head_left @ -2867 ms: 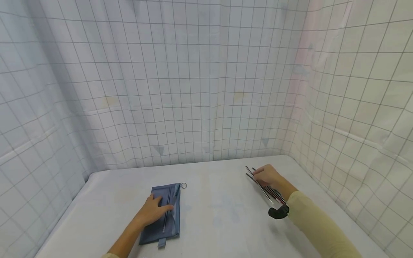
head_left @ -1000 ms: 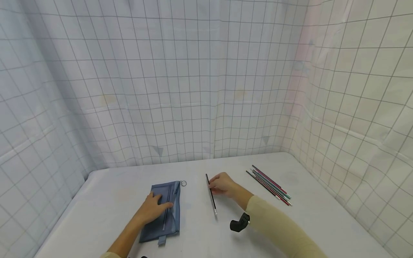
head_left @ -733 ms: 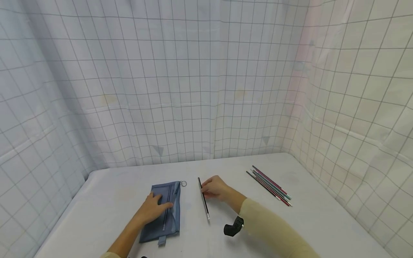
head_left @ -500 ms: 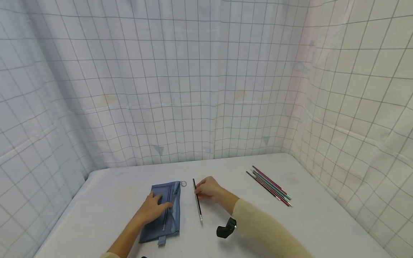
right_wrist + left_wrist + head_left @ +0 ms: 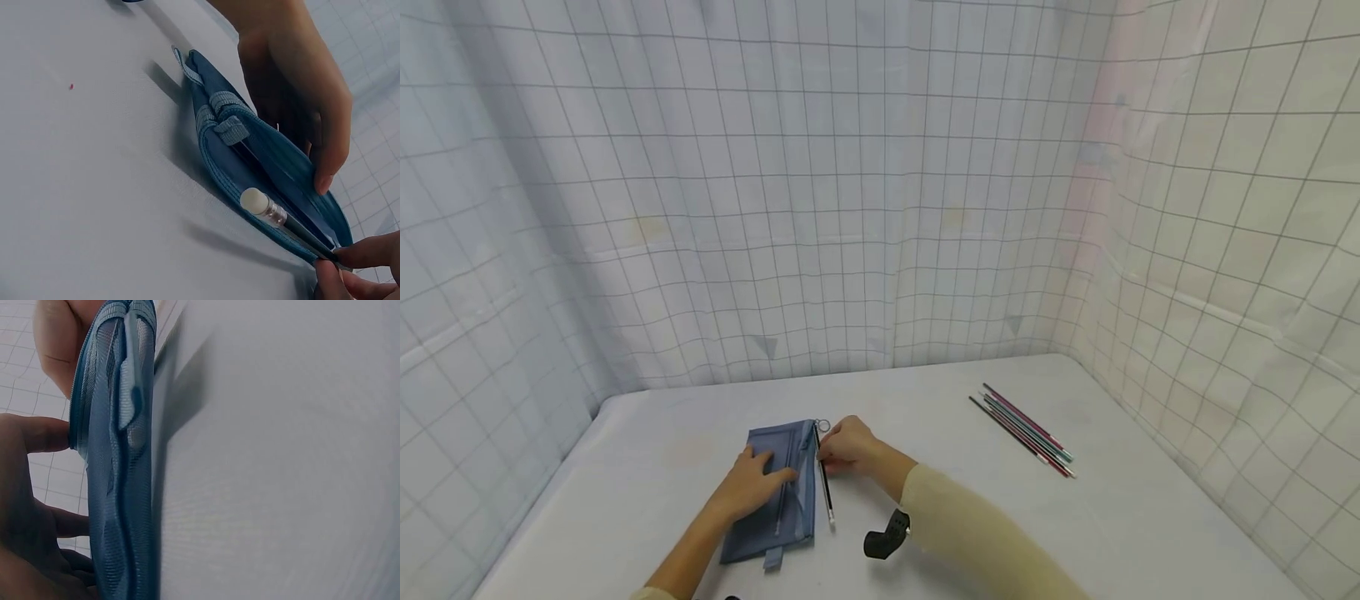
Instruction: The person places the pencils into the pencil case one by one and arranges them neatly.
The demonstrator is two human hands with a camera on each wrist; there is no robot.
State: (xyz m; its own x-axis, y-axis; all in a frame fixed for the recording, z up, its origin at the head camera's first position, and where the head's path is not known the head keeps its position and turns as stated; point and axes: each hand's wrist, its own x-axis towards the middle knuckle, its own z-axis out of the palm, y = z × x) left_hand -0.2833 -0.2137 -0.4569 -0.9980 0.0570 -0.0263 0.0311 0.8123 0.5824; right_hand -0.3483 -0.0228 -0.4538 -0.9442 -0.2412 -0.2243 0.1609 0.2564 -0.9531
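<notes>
A flat blue zip pouch (image 5: pixel 767 525) lies on the white table. My left hand (image 5: pixel 748 487) rests on it with fingers and thumb spread. In the right wrist view its zipped mouth (image 5: pixel 247 165) gapes, and my left thumb touches the upper edge. A black pencil (image 5: pixel 826 492) is pinched between thumb and fingertips of my right hand (image 5: pixel 850 443), along the pouch's right side. Its white eraser (image 5: pixel 254 200) points toward my body, and the shaft lies at the open mouth. Another pencil (image 5: pixel 780 508) seems to show through the pouch's fabric.
Several pencils (image 5: pixel 1026 432) lie in a slanted bundle on the table's right. A metal ring (image 5: pixel 823 426) hangs from the pouch's far corner, and a fabric tab (image 5: pixel 772 558) sticks out at its near edge. Grid-patterned white curtains (image 5: pixel 850 250) enclose the table.
My right hand has picked a black pencil from the bundle and carried it left to the pouch's open side. My left hand has stayed on the pouch.
</notes>
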